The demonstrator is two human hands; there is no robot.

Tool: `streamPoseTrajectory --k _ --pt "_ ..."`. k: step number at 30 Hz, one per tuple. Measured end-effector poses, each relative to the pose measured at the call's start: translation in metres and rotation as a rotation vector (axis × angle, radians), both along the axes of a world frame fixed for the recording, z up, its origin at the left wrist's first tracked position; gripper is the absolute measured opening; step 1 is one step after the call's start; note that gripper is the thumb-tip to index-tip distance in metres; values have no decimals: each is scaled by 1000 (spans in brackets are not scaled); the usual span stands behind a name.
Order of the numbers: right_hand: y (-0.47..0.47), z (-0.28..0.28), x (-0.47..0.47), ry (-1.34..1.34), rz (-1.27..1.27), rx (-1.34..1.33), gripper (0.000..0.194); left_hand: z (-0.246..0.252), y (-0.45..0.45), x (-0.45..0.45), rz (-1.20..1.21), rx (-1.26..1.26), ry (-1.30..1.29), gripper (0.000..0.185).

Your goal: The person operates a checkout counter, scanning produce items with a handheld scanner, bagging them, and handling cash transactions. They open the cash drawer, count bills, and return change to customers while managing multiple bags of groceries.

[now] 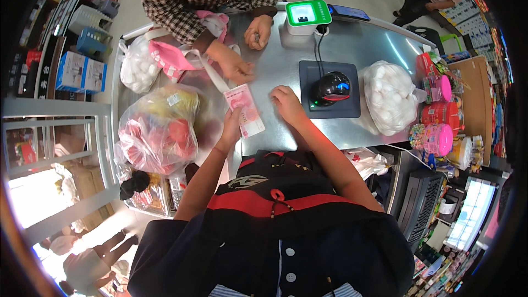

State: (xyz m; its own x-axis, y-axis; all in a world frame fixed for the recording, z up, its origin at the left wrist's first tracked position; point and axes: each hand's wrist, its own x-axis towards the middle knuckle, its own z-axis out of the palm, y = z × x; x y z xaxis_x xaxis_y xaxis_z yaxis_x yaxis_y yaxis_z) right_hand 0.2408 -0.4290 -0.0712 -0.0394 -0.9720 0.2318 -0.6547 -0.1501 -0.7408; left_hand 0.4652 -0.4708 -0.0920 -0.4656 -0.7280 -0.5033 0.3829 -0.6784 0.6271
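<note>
My left hand (233,126) holds a pink 100 banknote (246,111) by its edge over the metal counter (268,66). To its right, my right hand (287,102) is raised above the counter with its fingers curled; whether they are closed cannot be told, and nothing shows in them. A black barcode scanner (332,88) stands on a dark square mat (350,109) just right of that hand. Across the counter, another person in a checkered sleeve reaches one hand (235,66) towards the banknote, not touching it. That person's other hand (258,33) holds something small.
A plastic bag of red and yellow items (159,132), a white bag (140,64) and a pink-and-white cloth bag (173,60) lie left. A green-and-white payment box (305,16) stands at the far edge. A bag of white round items (390,97) and candy jars (431,138) are right.
</note>
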Motion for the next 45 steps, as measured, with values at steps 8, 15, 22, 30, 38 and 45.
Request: streamPoseTrajectory --k 8,15,22,30,38,45 --pt "3 5 2 172 -229 253 26 7 6 -8 -69 -297 -252 25" --pt "2 6 16 -56 -197 249 27 12 29 -11 23 -446 -826 25" --pt "1 7 36 129 -183 258 26 26 43 -12 146 -403 -795 26" --pt "2 8 30 86 -117 157 20 12 33 -8 240 -371 -599 25" --pt "4 25 36 -234 -105 233 18 17 24 -1 89 -253 -299 23" --pt "9 56 55 -395 -36 211 12 48 26 -8 16 264 327 35"
